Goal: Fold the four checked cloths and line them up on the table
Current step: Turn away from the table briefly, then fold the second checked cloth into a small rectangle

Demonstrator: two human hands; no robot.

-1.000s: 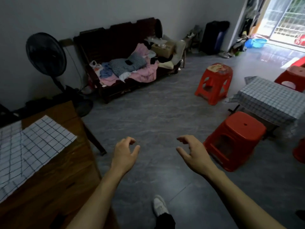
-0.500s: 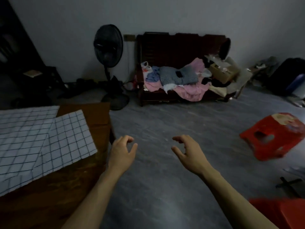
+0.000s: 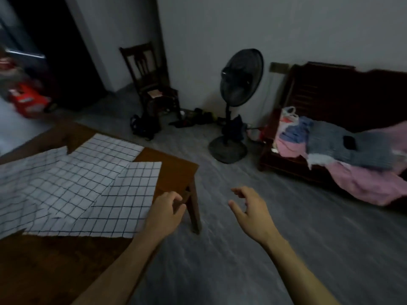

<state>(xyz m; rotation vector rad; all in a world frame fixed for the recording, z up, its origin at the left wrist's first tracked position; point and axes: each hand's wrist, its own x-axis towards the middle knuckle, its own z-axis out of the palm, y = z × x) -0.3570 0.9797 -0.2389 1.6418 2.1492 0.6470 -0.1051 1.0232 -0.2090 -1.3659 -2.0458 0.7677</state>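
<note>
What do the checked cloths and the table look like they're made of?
Checked cloths: thin woven fabric, probably cotton, matte white with a dark grid; they lie flat with soft creases and overlapping edges. Table: looks like solid wood, dark brown with a slight sheen; grain shows on the bare top, and the leg is square-cut.

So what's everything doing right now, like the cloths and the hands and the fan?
checked cloths: spread flat and overlapping on the table, not folded
table: wooden, partly covered by the cloths
left hand: loosely curled, holding nothing, over the table corner
right hand: loosely curled, holding nothing, over the floor
fan: upright on the floor; too blurry to tell if spinning
chair: upright by the wall
clothes: heaped on the bench
</note>
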